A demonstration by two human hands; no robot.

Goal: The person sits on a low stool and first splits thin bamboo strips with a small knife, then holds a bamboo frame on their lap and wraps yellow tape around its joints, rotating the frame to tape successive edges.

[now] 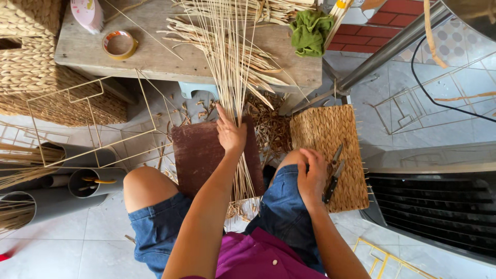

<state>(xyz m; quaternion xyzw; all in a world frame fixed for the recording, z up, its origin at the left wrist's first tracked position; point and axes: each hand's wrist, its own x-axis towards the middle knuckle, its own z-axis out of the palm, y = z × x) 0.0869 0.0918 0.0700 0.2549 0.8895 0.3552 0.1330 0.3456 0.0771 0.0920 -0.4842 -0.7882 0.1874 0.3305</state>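
My left hand [230, 133] is closed around a bundle of long thin pale reeds [231, 67] that fan up over a wooden table [155, 57]. Their lower ends run down across a dark brown board [199, 155] resting between my knees. My right hand [312, 174] lies on my right knee, holding black pliers [334, 173], whose jaws rest on a flat woven straw mat [330, 139] beside my leg.
A roll of tape [120, 44] and a green cloth [310, 32] lie on the table. Woven baskets [31, 57] stand at left by a gold wire frame [93, 119] and grey tubes [88, 182] holding reeds. Straw scraps [268, 124] litter the tiled floor.
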